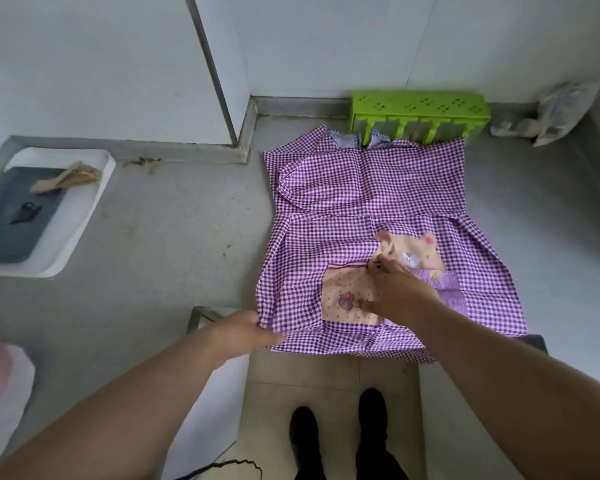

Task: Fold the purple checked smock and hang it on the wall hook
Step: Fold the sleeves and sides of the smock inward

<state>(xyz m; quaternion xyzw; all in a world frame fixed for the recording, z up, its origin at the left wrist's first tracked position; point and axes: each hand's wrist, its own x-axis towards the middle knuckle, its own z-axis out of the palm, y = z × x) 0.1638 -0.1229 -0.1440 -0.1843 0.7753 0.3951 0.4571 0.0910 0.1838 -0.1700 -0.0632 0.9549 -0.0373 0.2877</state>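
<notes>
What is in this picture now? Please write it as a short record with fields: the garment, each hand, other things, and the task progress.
garment: purple checked smock, spread flat on the grey counter, bear patch and pocket facing up
left hand: left hand grips the smock's near left corner
right hand: right hand rests on the pocket area, fingers on the cloth
other things: green rack behind the collar; white tray at the left
task progress: sleeves seem folded in; not hung, no hook in view

green slotted rack (420,110) against wall, white tray (84,216), crumpled packet (565,110)
</notes>
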